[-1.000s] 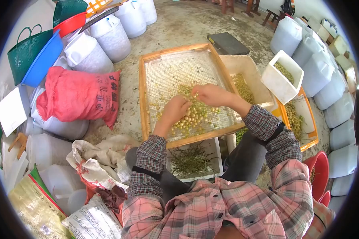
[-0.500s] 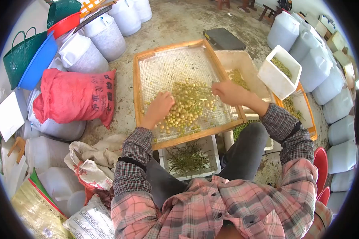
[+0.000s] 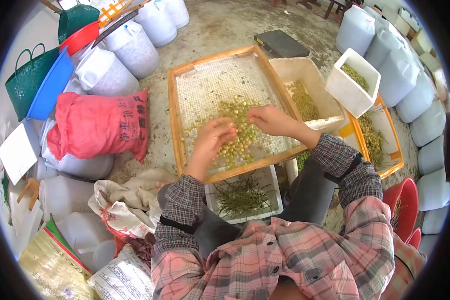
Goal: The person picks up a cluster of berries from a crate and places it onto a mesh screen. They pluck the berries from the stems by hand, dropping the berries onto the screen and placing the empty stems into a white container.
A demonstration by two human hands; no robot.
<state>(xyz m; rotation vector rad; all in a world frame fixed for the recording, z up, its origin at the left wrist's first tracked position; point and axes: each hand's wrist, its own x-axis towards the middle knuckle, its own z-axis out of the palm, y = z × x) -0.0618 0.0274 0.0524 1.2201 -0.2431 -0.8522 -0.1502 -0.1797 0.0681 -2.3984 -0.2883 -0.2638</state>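
Note:
Round yellow-green fruits (image 3: pixel 242 142) lie in a heap on the wire mesh of a wooden-framed sieve (image 3: pixel 200 80). Over the left side of the heap is my left hand (image 3: pixel 215 139), its fingers curled together; what they hold, if anything, cannot be made out. My right hand (image 3: pixel 272 121) is over the right side of the heap, thumb and fingers pinched, and whatever is between them is too small to name. A narrow gap separates the two hands. Beneath the sieve's near edge, a white box (image 3: pixel 276 192) contains thin green stems (image 3: pixel 242 196).
Beyond the sieve's right side are a foam box (image 3: pixel 327 121) of fruits, a tilted white foam box (image 3: pixel 352 102) and an orange-rimmed crate (image 3: pixel 400 162). A red sack (image 3: pixel 100 125) lies at left. White barrels (image 3: pixel 125 50) line both sides. A dark flat case (image 3: pixel 282 44) rests behind.
My left hand has moved right and slightly nearer to me. My right hand has shifted left, closer to the left one. The thin stem seen by my right hand earlier is no longer distinct.

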